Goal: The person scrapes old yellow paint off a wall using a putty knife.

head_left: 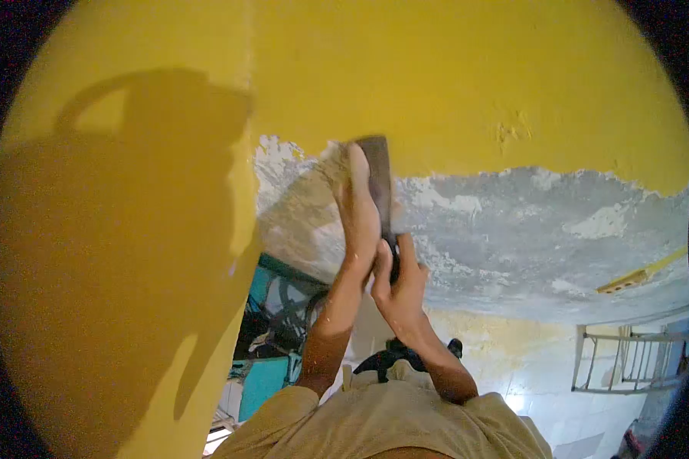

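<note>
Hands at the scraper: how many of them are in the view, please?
2: the left hand against the blade, the right hand around the black handle. No other hand shows.

- We wear a loose, tan-khaki shirt (383, 419) with soft creases.
- Our sleeves (277, 417) are short, in matching fabric.
- Our hands (360, 210) are bare, without gloves.
- Our forearms (333, 317) are uncovered, dotted with small pale flecks.
</note>
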A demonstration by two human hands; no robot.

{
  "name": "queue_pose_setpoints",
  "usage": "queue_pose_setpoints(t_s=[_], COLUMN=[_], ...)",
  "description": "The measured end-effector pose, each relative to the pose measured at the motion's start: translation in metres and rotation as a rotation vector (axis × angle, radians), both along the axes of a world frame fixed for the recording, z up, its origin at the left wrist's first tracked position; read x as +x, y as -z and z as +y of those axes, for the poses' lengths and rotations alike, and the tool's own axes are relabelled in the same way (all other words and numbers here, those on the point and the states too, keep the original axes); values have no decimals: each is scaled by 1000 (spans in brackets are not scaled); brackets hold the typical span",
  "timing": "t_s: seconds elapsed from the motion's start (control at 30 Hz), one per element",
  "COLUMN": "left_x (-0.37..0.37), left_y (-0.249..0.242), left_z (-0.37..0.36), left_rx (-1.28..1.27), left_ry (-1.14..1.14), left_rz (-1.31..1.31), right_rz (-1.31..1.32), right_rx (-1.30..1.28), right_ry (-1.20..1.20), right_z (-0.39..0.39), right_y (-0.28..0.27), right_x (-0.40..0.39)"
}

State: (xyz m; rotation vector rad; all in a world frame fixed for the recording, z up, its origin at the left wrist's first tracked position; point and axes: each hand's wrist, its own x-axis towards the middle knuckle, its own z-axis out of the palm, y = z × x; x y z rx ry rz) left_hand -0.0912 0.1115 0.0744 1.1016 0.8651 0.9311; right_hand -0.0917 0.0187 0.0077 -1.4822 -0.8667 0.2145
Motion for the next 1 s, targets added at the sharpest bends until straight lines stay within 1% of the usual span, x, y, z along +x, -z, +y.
queue_pose_setpoints(t_s=[0.03, 0.07, 0.1, 0.13, 0.17, 0.2, 0.23, 0.27, 0.3, 0.33, 0.37, 0.4, 0.43, 0.5, 0.53, 0.63, 0.67, 0.7, 0.73, 0.8, 0.87, 0.9, 0.93, 1.0], left_x=[5, 10, 14, 14, 11, 6, 1, -4, 0, 7, 13, 16, 12, 9, 11, 11, 11, 12, 11, 13, 8, 10, 15, 14], left_y=[43, 88, 113, 111, 82, 30, -1, -8, 13, 58, 69, 81, 61, 19, 10, 24, 26, 27, 28, 5, 12, 13, 50, 32], left_z=[13, 23, 28, 27, 20, 8, 3, 5, 10, 17, 13, 10, 1, -4, 0, -8, -5, -4, -5, -10, -20, -19, -2, 2], left_rx=[37, 155, 265, 247, 238, 74, -79, -42, -24, 67, 147, 100, 82, -8, 63, 120, 212, 204, 136, -12, -39, -44, 131, 116], left_ry=[-8, -41, -77, -72, -77, -51, -28, 18, 11, -66, -149, -112, -123, -52, -95, -55, -18, -24, -38, -95, -72, -40, -61, -51], left_rz=[-15, 5, 22, -3, 3, -21, -50, -51, -52, -25, -3, -23, -7, -55, -53, -23, 125, 123, 70, -16, 16, 38, 3, -29], right_rz=[-13, 9, 28, 36, 41, 2, -40, 15, 14, -4, -26, 104, 117, 7, 8, -2, 79, 77, 57, 40, 18, -14, 40, 11], right_rx=[27, 53, 73, 87, 78, 25, -16, -10, 8, 20, 22, -26, -46, -107, -29, 44, 11, 3, -18, -58, -48, -16, -27, -77], right_ry=[-6, 29, 63, 50, 45, 15, -16, -61, -68, -20, 23, 0, -11, -6, -6, 40, 21, 15, 14, 18, 34, 57, 36, 52], right_z=[-2, -8, -10, -10, -8, -5, -3, -3, -3, -10, -17, -21, -22, -17, -11, -16, -21, -19, -18, -15, -23, -23, -26, -20], right_y=[10, 23, 29, 27, 18, 2, -12, -23, -18, -2, 8, 12, 9, -7, -15, 2, 5, 5, 4, -10, -6, -4, 2, -9], right_x=[-4, -6, -4, -3, -1, 4, 7, 7, 7, 4, 2, 2, 2, 6, 6, 3, 3, 5, 5, 7, 4, 4, 3, 3])
